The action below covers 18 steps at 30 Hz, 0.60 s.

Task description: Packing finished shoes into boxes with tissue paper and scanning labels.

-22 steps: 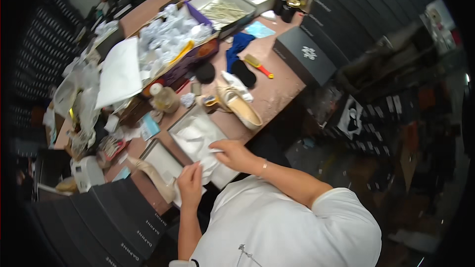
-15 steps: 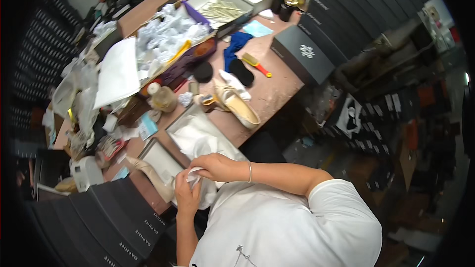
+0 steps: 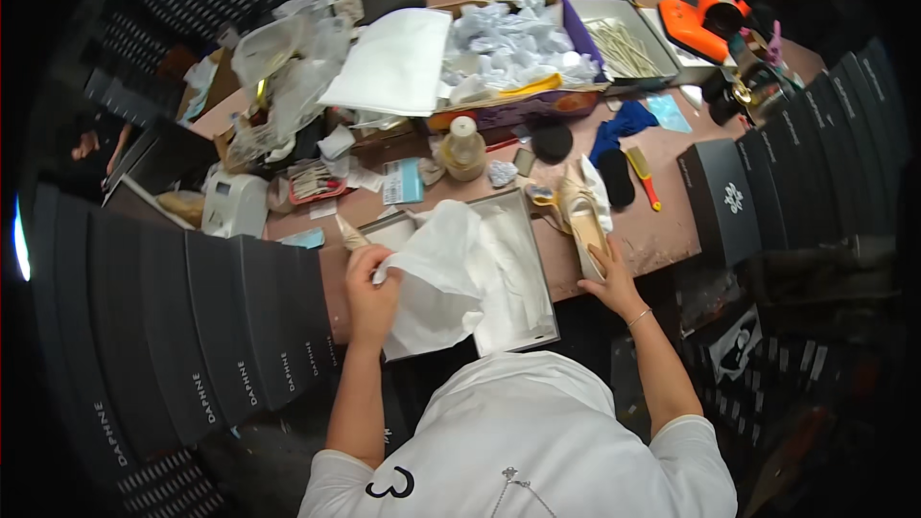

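My left hand [image 3: 372,290] is closed on the edge of a thin white sheet of tissue paper [image 3: 436,264], which drapes to the right over an open shoe box [image 3: 549,302]. More white tissue [image 3: 508,254] lines that box. Beyond my left hand the pointed toe of a beige shoe [image 3: 348,230] sticks out; the hand hides the rest of it. On the right, my right hand [image 3: 614,280] grips the heel end of another beige shoe [image 3: 583,216], its fingers at the opening and its thumb on the near side. This shoe lies on the table, toe pointing away.
A glue-like bottle [image 3: 463,152], a yellow-and-red brush [image 3: 641,176] and a black oval pad [image 3: 616,179] lie beyond. Farther back stands a carton of crumpled paper [image 3: 518,43]. Dark shoe boxes are stacked at left [image 3: 216,317] and right [image 3: 720,201].
My hands have parted from over the crumpled tissue. The left now holds it spread out, and the right has moved to the shoe. The view has turned, bringing the table square ahead.
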### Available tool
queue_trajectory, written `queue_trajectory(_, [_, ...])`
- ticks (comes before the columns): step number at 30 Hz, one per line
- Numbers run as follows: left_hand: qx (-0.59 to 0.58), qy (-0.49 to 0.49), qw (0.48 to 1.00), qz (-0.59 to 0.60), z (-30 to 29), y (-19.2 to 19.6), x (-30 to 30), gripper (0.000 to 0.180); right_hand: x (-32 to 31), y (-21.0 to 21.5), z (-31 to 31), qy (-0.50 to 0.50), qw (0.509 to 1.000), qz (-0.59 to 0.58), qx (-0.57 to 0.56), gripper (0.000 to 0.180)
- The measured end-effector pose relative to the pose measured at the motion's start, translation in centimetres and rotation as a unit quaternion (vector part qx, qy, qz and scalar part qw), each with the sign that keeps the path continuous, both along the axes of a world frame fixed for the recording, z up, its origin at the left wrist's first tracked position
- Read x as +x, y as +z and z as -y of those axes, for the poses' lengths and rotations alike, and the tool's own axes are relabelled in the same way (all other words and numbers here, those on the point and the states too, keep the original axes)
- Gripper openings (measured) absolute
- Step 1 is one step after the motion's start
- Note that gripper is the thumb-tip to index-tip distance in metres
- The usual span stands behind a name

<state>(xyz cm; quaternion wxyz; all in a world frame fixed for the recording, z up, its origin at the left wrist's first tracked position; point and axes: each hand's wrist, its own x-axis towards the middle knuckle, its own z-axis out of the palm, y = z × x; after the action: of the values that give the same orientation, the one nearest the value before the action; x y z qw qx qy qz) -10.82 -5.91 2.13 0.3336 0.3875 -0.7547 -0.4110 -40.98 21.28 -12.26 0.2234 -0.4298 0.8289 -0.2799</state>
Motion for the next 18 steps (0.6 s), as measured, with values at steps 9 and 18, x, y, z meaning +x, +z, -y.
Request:
queue_trajectory(9, [0.312,0.079,0.911,-0.257,0.1,-6.6,-7.7,0.02,1.7,17.6,-4.8,0.005,0.798,0.589,-0.128,0.061])
queue_trajectory(18, [0.042,-0.087,0.992,-0.077,-3.1,-1.2,-7.8,0.035,9.1,16.3,-0.8,-0.014,0.807,0.58,-0.111,0.055])
